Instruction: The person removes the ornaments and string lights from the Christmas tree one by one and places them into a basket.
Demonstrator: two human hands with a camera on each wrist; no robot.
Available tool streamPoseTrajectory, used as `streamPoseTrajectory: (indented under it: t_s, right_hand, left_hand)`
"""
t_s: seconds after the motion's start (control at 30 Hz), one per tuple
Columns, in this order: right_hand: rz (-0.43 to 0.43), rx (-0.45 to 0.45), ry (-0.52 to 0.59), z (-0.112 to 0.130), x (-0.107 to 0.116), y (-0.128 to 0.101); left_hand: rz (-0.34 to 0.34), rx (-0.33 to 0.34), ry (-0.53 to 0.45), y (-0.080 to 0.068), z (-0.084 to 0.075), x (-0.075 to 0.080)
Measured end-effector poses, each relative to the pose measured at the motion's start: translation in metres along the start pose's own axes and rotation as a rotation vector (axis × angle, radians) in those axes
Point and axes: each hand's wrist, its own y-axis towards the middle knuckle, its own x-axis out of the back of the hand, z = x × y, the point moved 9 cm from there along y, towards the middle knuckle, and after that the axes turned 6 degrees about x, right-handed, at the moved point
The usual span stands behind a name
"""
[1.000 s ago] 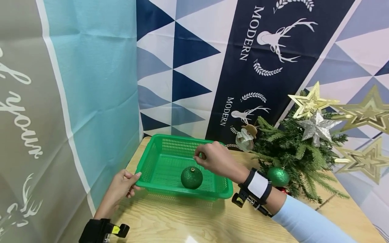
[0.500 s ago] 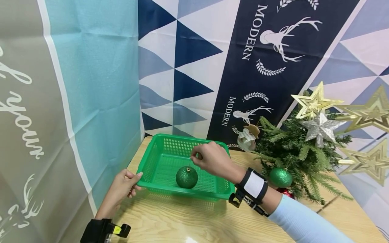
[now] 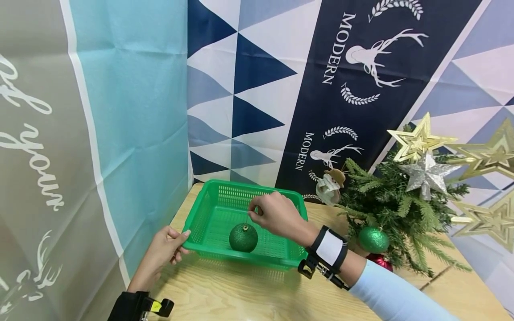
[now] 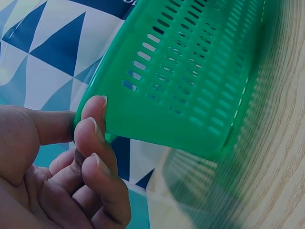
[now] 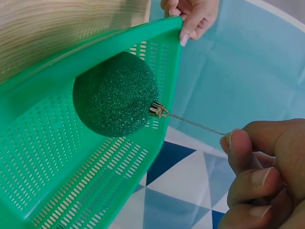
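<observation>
My left hand pinches the near left corner of a green plastic basket, thumb on the rim and fingers underneath, as the left wrist view shows at the basket's corner. Over the basket, my right hand pinches a thin string between thumb and forefinger. From that taut string hangs a dark green glitter Christmas ball with a gold cap. In the head view the ball overlaps the basket's near part, and no other ball shows inside the basket.
A small Christmas tree stands at the right with gold stars, a silver star, a snowman ornament, a shiny green ball and a red one. Printed curtains close off the left and back of the wooden table.
The right hand has carried the ball a little to the left over the basket, holding it by the string. The left hand keeps its hold on the rim. The head view has shifted slightly.
</observation>
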Motion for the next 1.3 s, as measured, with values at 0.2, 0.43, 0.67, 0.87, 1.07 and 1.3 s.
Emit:
streamPoseTrajectory:
  t_s: [0.2, 0.43, 0.67, 0.87, 1.07, 1.3]
  right_hand:
    - [-0.004, 0.025, 0.004, 0.007, -0.008, 0.003]
    - [-0.002, 0.065, -0.012, 0.017, -0.018, 0.011]
    - [0.0, 0.094, -0.026, 0.029, -0.03, 0.019]
    - [0.018, 0.119, -0.05, 0.041, -0.04, 0.025]
    - [0.021, 0.121, -0.049, 0.047, -0.044, 0.024]
    - [0.026, 0.123, -0.04, 0.051, -0.048, 0.025]
  left_hand:
    - [-0.009, -0.011, 0.021, 0.0, 0.001, 0.001]
    - [-0.012, -0.015, 0.023, 0.001, 0.001, 0.002]
    - [-0.01, -0.005, 0.021, 0.0, 0.005, 0.004]
    - [-0.008, 0.002, 0.017, 0.0, 0.005, 0.005]
    - [-0.004, 0.001, 0.004, -0.001, 0.003, 0.004]
    - [-0.002, -0.007, 0.008, -0.002, 0.002, 0.003]
